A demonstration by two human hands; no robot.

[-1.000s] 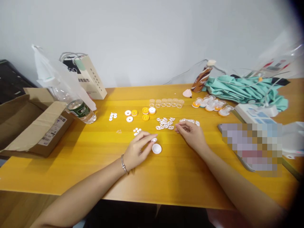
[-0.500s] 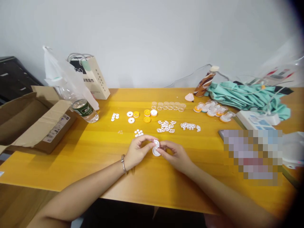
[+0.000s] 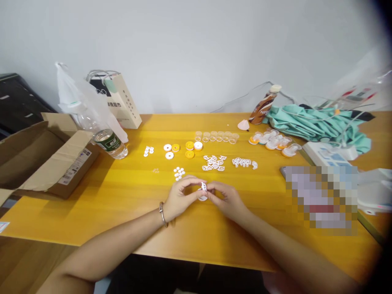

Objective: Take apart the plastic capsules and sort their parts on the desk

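My left hand (image 3: pixel 183 198) and my right hand (image 3: pixel 226 198) meet near the front of the table, both closed in a pinch. Between their fingertips is a small white plastic piece (image 3: pixel 203 186), partly covered by the fingers. Just under it shows a white round part (image 3: pixel 203 199); whether the two are joined I cannot tell. Beyond the left hand lie several small white discs (image 3: pixel 179 173). Several white openwork pieces (image 3: pixel 214 163) are scattered past the fingertips, and a row of curved white pieces (image 3: pixel 241 162) is beyond the right hand.
Yellow and white rings (image 3: pixel 175 148), clear cups (image 3: pixel 217 136) and clear-domed parts (image 3: pixel 272 141) stand farther back. At left are an open cardboard box (image 3: pixel 61 171) and a water bottle (image 3: pixel 110 143). A drink bottle (image 3: pixel 263 107), green fabric (image 3: pixel 318 126) and a blurred-out object (image 3: pixel 318 200) occupy the right.
The small white piece has turned between the fingertips and sits more upright. Less of the round part below shows now. The hands have barely shifted.
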